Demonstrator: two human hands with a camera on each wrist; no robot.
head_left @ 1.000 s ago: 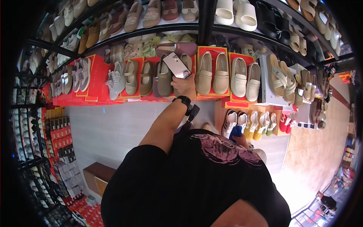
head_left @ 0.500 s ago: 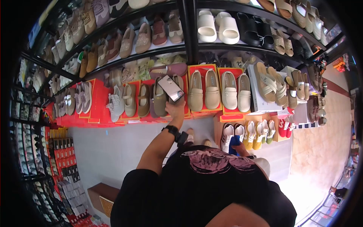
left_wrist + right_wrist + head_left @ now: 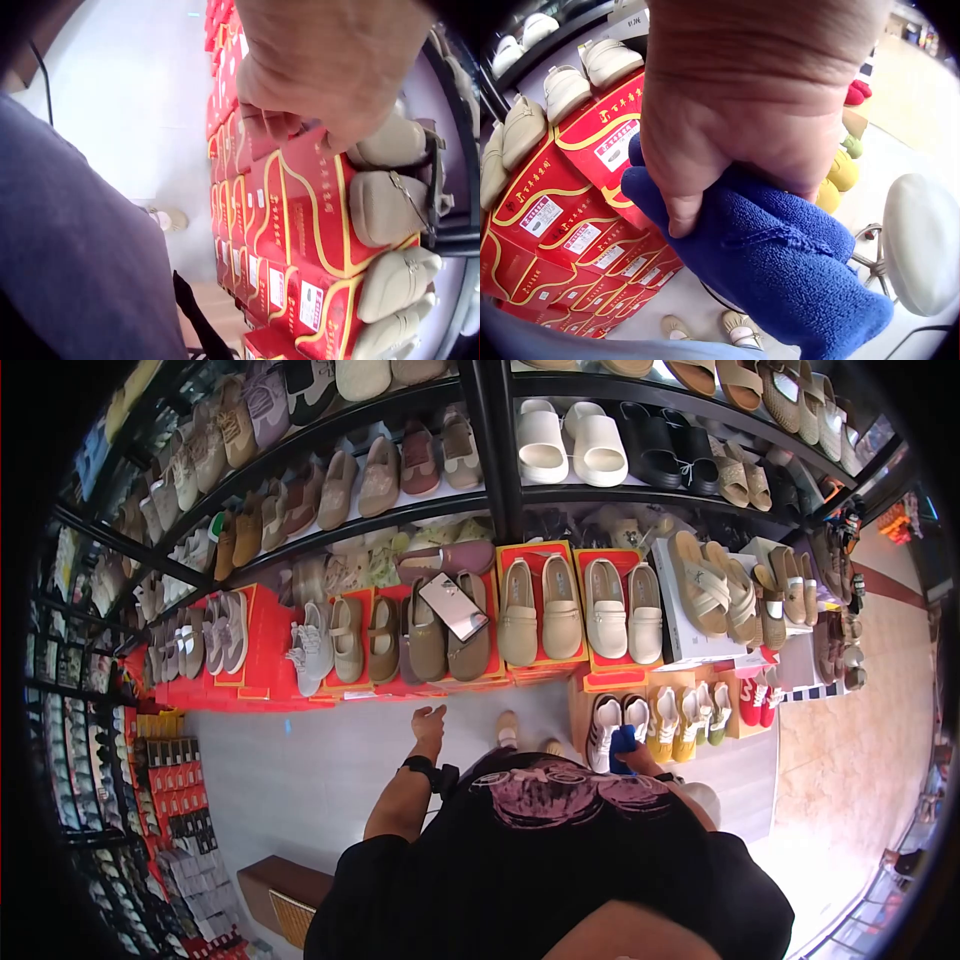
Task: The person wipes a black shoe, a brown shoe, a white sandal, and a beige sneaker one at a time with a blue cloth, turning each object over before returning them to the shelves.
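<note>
A pale pink phone (image 3: 453, 606) lies tilted across a pair of brown slip-on shoes (image 3: 427, 648) on the display row. My left hand (image 3: 428, 732) hangs in front of that row, away from the phone, its fingers loosely bent around nothing. In the left wrist view this hand (image 3: 330, 67) overlaps the stacked red shoe boxes (image 3: 304, 202). Low on the right, my right hand (image 3: 742, 112) grips a bunched blue towel (image 3: 772, 255), the thumb pressed against its near side. The towel hangs below the palm, and most of the right fingers are hidden behind it.
Beige loafers (image 3: 561, 610) continue the row on red boxes, with black-framed shelves (image 3: 345, 535) of shoes behind. Yellow sneakers (image 3: 688, 725) stand lower at the right. A white stool (image 3: 922, 244) is beside the towel, and a brown bench (image 3: 283, 885) sits at lower left.
My left hand has let go of the phone, leaving it on the brown shoes, and has drawn back toward my body. My right hand keeps its hold on the towel.
</note>
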